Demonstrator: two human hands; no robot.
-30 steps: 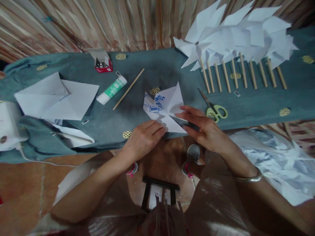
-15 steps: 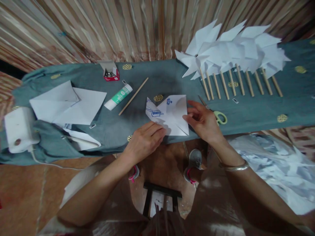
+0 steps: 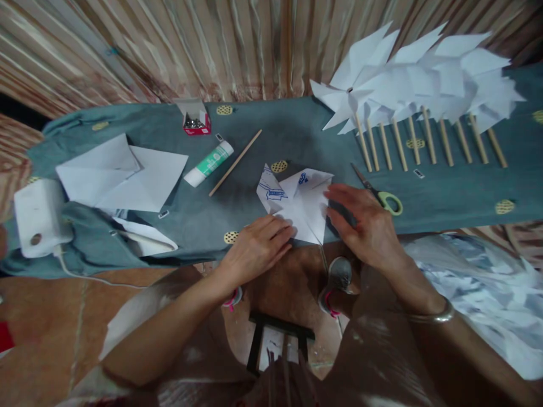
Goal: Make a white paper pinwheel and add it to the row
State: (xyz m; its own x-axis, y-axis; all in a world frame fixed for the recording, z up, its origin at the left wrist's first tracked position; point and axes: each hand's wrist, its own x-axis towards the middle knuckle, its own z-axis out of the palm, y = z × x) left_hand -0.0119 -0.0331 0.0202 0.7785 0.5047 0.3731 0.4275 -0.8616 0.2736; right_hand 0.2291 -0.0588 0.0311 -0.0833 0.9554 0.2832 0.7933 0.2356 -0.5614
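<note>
White paper (image 3: pixel 308 208) sat mid-frame on my feed, left hand (image 3: pixel 259 244) clamping it, presumably for steadiness, empty right hand (image 3: pixel 368 227) half-open alongside.

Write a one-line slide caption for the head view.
Left hand on a blue-marked paper, right hand at its edge, near scissors and overlapping paper pinwheels.
</note>
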